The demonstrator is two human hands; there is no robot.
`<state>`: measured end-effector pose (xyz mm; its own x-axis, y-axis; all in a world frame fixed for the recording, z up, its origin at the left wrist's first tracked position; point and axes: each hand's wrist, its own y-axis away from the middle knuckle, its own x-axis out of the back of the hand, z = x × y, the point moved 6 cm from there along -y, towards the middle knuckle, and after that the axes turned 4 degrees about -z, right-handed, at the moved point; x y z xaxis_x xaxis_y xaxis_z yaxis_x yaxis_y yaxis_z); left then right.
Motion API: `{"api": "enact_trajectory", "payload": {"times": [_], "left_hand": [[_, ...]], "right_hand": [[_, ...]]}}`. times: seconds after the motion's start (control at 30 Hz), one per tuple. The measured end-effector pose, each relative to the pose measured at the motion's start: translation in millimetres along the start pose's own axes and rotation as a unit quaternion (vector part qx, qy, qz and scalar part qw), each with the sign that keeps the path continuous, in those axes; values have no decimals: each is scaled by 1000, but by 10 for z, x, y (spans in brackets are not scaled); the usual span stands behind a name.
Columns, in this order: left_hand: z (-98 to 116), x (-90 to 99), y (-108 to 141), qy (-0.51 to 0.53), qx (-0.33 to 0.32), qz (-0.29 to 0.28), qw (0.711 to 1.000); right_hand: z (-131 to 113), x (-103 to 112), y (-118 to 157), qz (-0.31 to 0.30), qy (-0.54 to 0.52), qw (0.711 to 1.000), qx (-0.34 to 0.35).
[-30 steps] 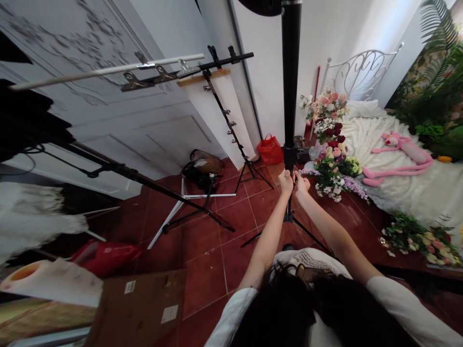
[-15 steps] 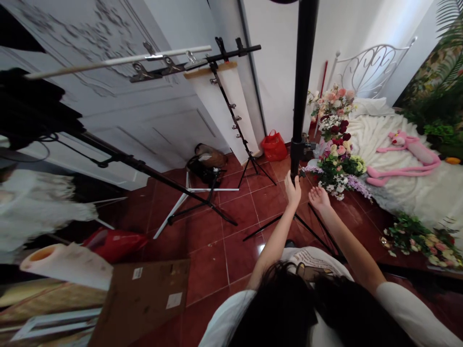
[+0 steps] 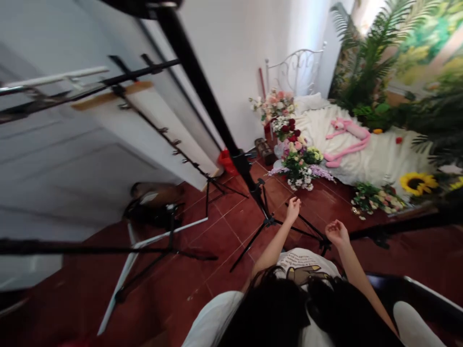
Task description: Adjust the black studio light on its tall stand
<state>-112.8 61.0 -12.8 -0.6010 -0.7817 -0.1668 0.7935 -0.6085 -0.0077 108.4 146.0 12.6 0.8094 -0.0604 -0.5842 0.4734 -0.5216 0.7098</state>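
My left hand (image 3: 293, 210) hovers right of a black light stand (image 3: 211, 103), apart from its pole and holding nothing; its fingers are loosely bent. The stand leans across the view, with a clamp collar (image 3: 241, 163) partway down and spread legs on the floor. Before my body, lower and further right, my right hand (image 3: 337, 233) is half curled with the palm turned up and no object in it. Just beyond the right hand runs a dark horizontal pole (image 3: 401, 224), which it does not visibly grip.
A backdrop stand with clips (image 3: 173, 142) and a white tripod leg (image 3: 121, 284) stand to the left on red tiles (image 3: 231, 217). Flowers (image 3: 298, 159) edge a cream-draped bed (image 3: 383, 161) with a pink plush toy (image 3: 349, 140). A red bag (image 3: 227, 161) sits by the wall.
My left hand has come off the light stand's pole. The view has swung right, so the stand now leans to the left. My right hand remains free, further from the stand.
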Motion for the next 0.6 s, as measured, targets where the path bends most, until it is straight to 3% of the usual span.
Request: {"api": "enact_trajectory", "payload": {"times": [0.1,0.23,0.33,0.47,0.6], "left_hand": [[204,-810,-27,39,74,-162,983],[757,-1908,257,77,20,-372,925],[1020,-2547,579,96,4,-468,878],[1102,-3041,892,90,8,-522,848],[1015,-3176,976,76,21,-524,848]], "right_hand": [[-35,82,247,-1,-151,988,-13],[-152,83,588,-71,-294,953,-6],[-273,123,856,-139,-346,928,16],[-386,189,1183,-203,-372,905,37],[-462,199,1356,-259,-374,889,53]]}}
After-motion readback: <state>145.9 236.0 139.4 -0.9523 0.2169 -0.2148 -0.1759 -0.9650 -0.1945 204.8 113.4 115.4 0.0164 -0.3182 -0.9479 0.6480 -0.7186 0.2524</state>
